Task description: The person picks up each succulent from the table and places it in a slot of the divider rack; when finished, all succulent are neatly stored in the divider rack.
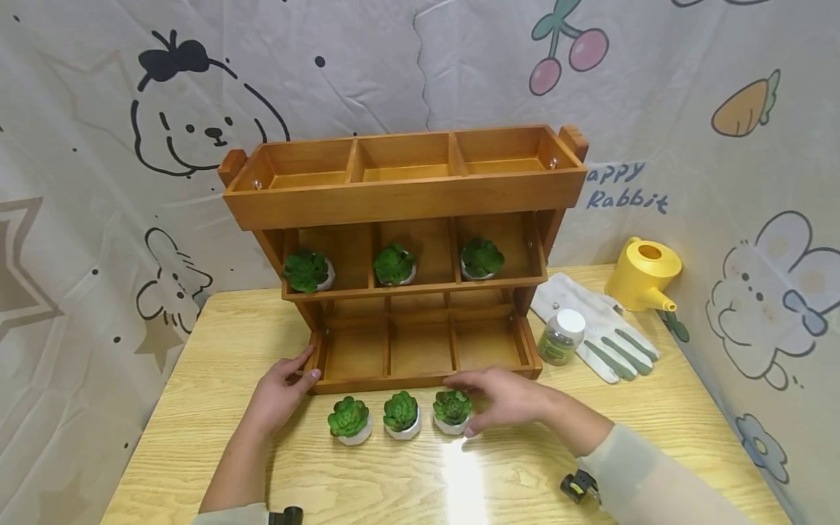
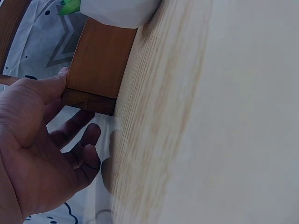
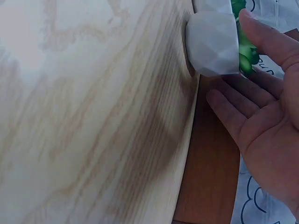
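A three-tier wooden planter shelf (image 1: 413, 207) stands on the table. My left hand (image 1: 281, 394) grips its bottom tier at the front left corner; in the left wrist view the thumb lies against the corner and the other fingers curl beside it. In front stand three succulents in white faceted pots: the left (image 1: 350, 421), the middle (image 1: 402, 415) and the right (image 1: 453, 412). My right hand (image 1: 508, 399) reaches round the right one, thumb apart from the fingers. In the right wrist view the fingers are behind its white pot (image 3: 212, 44); contact is unclear.
The middle tier holds three more succulents, left (image 1: 307, 270), centre (image 1: 394, 264) and right (image 1: 482, 258). To the shelf's right are a white-lidded jar (image 1: 562, 336), a grey-and-white glove (image 1: 600, 328) and a yellow watering can (image 1: 644, 273). A printed cloth (image 1: 367, 73) hangs behind.
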{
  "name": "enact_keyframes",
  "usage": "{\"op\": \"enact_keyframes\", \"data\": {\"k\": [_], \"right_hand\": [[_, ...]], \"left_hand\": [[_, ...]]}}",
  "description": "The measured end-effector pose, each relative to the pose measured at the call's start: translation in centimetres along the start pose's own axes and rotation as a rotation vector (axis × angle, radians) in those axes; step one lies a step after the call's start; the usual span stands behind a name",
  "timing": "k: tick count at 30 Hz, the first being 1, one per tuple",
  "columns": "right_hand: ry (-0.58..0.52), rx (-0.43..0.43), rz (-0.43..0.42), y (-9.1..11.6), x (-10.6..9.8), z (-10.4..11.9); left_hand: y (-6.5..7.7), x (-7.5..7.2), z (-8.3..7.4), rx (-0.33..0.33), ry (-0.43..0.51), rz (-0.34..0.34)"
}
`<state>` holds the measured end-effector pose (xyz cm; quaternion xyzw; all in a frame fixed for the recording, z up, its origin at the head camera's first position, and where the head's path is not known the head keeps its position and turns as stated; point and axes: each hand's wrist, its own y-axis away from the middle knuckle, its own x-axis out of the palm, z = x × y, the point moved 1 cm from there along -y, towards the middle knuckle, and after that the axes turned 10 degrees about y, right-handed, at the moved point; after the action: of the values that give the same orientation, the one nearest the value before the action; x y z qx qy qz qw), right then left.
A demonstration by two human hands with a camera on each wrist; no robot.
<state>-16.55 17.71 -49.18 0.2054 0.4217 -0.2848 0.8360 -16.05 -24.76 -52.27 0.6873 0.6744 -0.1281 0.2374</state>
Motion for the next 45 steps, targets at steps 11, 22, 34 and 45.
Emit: {"op": "enact_keyframes", "data": {"k": [11, 22, 34, 45], "right_hand": [[0.018, 0.019, 0.021, -0.9, 1.0, 0.0], [0.06, 0.036, 0.036, -1.0, 1.0, 0.1], [0.064, 0.047, 0.038, -0.3, 0.0, 0.2], [0.015, 0.048, 0.054, 0.2, -1.7, 0.1]], "left_hand": [[0.1, -0.1, 0.0, -0.004, -0.007, 0.003], [0.1, 0.0, 0.1, -0.012, 0.001, 0.003], [0.0, 0.0, -0.1, 0.01, -0.007, -0.002], [-0.1, 0.0, 0.1, 0.014, -0.015, 0.003]]}}
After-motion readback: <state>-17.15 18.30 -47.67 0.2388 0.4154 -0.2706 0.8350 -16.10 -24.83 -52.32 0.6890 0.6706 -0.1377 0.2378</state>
